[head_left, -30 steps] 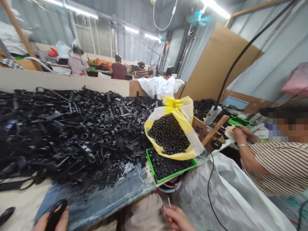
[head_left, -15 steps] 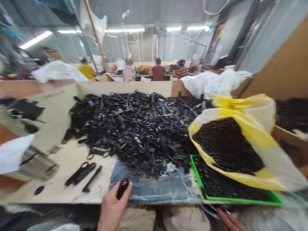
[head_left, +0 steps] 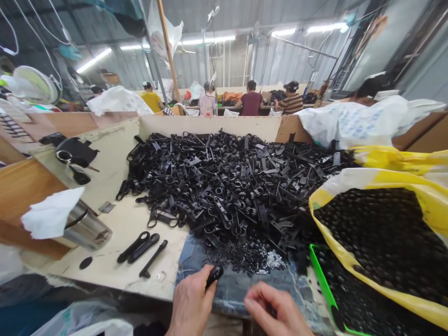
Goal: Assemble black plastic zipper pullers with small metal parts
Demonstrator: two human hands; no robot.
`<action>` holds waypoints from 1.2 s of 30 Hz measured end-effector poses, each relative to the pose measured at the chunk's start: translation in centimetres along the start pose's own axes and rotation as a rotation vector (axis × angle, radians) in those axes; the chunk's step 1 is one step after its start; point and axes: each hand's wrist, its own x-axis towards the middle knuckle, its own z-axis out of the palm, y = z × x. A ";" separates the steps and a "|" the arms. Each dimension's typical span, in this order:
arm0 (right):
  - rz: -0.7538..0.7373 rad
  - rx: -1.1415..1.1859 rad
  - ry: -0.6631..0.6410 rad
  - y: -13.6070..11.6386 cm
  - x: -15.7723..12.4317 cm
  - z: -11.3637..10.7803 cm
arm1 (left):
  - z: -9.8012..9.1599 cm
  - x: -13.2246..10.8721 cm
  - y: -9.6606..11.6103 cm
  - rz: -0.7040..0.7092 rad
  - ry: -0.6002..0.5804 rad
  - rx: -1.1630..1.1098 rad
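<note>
Corrugated shed [head_left: 290,51], co-workers [head_left: 251,98] at far benches. Nearer, a pale workbench [head_left: 105,275] carries a big heap of black zipper pulls [head_left: 224,196], a bag of black beads [head_left: 371,233] at right, and 3 loose pulls [head_left: 142,249] in front. Left hand [head_left: 191,303] pinches a small black part [head_left: 214,276] above a denim cloth [head_left: 196,254]; right hand [head_left: 275,308] is empty and apart from it, fingers curled. Risk: a loose pinch could drop that part among the small bits [head_left: 241,256], where it would be hard to find.

**Person's own hands, near edge of view.**
Left hand [head_left: 192,303] and right hand [head_left: 275,309] recorded bare, nails short; both were cropped by the lower frame edge.
</note>
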 end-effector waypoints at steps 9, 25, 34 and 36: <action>-0.342 -0.599 0.086 -2.7 5.9 2.7 | -1.6 -0.5 -1.2 -0.111 -0.026 -0.197; -0.411 -0.459 0.104 -3.0 5.0 1.0 | -2.3 0.6 0.4 0.021 -0.202 -0.124; -0.298 -0.115 0.236 -1.8 2.1 0.9 | -2.5 1.8 0.9 0.026 -0.254 -0.137; -0.294 -0.079 0.280 -1.6 2.2 1.2 | -2.5 1.6 1.4 -0.054 -0.251 -0.310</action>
